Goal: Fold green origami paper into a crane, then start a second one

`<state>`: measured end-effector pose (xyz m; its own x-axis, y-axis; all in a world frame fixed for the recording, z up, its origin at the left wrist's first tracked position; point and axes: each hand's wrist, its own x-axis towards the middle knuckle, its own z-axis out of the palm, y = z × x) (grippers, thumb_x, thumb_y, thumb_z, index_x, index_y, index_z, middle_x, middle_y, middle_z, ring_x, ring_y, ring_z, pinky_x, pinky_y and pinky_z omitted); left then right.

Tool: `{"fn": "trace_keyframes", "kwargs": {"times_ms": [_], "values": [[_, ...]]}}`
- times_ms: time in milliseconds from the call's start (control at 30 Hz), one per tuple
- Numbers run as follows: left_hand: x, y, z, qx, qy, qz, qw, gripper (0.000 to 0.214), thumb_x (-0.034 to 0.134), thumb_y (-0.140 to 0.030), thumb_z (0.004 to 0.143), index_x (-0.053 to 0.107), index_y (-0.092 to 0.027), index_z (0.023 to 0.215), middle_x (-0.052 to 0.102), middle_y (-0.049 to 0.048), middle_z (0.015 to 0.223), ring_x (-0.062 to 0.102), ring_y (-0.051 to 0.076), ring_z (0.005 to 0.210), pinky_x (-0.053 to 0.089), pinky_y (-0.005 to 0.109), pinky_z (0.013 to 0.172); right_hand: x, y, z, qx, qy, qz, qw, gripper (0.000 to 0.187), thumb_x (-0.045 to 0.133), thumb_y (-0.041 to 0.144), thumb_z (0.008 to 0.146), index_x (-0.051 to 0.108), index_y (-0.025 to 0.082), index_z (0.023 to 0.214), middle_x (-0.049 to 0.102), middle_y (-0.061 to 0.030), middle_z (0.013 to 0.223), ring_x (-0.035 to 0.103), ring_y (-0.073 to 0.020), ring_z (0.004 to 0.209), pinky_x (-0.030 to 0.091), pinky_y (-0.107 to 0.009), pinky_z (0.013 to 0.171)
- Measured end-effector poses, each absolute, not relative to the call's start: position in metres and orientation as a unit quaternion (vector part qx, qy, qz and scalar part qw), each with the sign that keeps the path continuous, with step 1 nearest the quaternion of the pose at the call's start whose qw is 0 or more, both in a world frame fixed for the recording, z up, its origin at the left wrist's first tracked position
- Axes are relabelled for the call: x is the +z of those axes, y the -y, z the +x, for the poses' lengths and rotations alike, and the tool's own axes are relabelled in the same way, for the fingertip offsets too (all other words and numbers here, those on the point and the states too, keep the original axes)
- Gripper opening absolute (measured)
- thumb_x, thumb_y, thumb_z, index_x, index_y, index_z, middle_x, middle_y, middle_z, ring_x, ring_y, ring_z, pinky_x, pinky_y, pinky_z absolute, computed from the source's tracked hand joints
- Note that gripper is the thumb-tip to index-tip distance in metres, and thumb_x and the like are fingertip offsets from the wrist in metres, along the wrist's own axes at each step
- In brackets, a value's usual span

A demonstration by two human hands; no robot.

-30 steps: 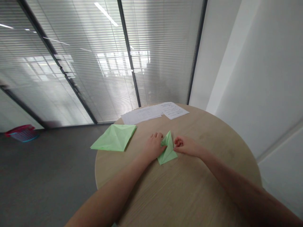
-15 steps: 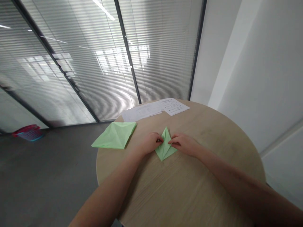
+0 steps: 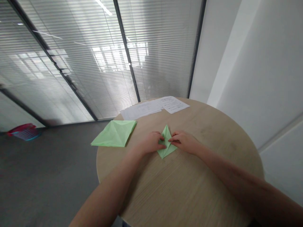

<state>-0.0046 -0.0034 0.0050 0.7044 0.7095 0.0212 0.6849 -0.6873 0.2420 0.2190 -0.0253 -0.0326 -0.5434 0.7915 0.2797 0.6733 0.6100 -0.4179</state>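
A small folded green paper [image 3: 167, 148], kite-shaped with its point away from me, lies near the middle of the round wooden table [image 3: 189, 189]. My left hand [image 3: 151, 142] presses on its left side with the fingertips pinched at the paper's middle. My right hand [image 3: 184, 141] does the same from the right, fingers closed on the paper's right flap. The two hands almost meet over the fold. A second, larger green sheet [image 3: 114, 137], creased and mostly flat, lies at the table's left edge, partly over the rim.
Printed white papers [image 3: 153, 107] lie at the table's far edge. Behind are glass panels with blinds and dark frames, a white wall to the right, grey floor to the left. A pink and blue basket [image 3: 22, 131] sits on the floor far left.
Both hands have closed in on the small folded paper; the right hand moved left onto its right flap, and the paper now looks narrower. The view shifted slightly.
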Motion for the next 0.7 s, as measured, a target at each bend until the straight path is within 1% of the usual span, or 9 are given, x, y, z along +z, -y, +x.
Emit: {"fn": "trace_keyframes", "kwargs": {"times_ms": [167, 267, 433, 600, 700], "values": [[0.007, 0.006, -0.003, 0.046, -0.389, 0.914, 0.109, 0.035, 0.069, -0.035, 0.075, 0.074, -0.018, 0.106, 0.070, 0.0116, 0.105, 0.065, 0.028, 0.096, 0.047, 0.035, 0.088, -0.029, 0.026, 0.219, 0.142, 0.865, -0.431, 0.216, 0.021, 0.061, 0.026, 0.089, 0.077, 0.026, 0.103, 0.071, -0.0070, 0.102, 0.062, -0.0230, 0.097, 0.044, -0.033, 0.088], [0.007, 0.006, -0.003, 0.046, -0.389, 0.914, 0.108, 0.035, 0.068, -0.034, 0.075, 0.075, -0.017, 0.105, 0.070, 0.0119, 0.105, 0.065, 0.028, 0.095, 0.047, 0.035, 0.088, -0.028, 0.027, 0.219, 0.154, 0.858, -0.437, 0.222, 0.023, 0.061, 0.031, 0.090, 0.077, 0.024, 0.105, 0.071, -0.0076, 0.101, 0.063, -0.0226, 0.095, 0.044, -0.032, 0.086], [0.007, 0.007, -0.002, 0.046, -0.397, 0.911, 0.103, 0.033, 0.067, -0.031, 0.074, 0.075, -0.018, 0.104, 0.070, 0.0113, 0.103, 0.065, 0.027, 0.094, 0.047, 0.034, 0.087, -0.030, 0.029, 0.213, 0.101, 0.852, -0.468, 0.212, 0.029, 0.067, 0.040, 0.086, 0.074, 0.023, 0.109, 0.070, -0.0094, 0.108, 0.061, -0.0252, 0.101, 0.042, -0.035, 0.092], [0.006, 0.007, -0.001, 0.044, -0.398, 0.911, 0.099, 0.033, 0.067, -0.031, 0.074, 0.075, -0.018, 0.103, 0.070, 0.0120, 0.103, 0.065, 0.027, 0.094, 0.047, 0.035, 0.088, -0.035, 0.026, 0.209, 0.075, 0.836, -0.505, 0.200, 0.030, 0.068, 0.039, 0.084, 0.073, 0.025, 0.111, 0.066, -0.0085, 0.120, 0.060, -0.0251, 0.107, 0.041, -0.036, 0.096], [0.005, 0.007, -0.001, 0.045, -0.394, 0.913, 0.093, 0.034, 0.066, -0.032, 0.075, 0.074, -0.017, 0.104, 0.071, 0.0123, 0.102, 0.065, 0.028, 0.094, 0.046, 0.036, 0.089, -0.038, 0.021, 0.212, 0.075, 0.816, -0.535, 0.205, 0.028, 0.067, 0.037, 0.085, 0.074, 0.024, 0.110, 0.067, -0.0082, 0.119, 0.061, -0.0243, 0.106, 0.041, -0.035, 0.096]]}}
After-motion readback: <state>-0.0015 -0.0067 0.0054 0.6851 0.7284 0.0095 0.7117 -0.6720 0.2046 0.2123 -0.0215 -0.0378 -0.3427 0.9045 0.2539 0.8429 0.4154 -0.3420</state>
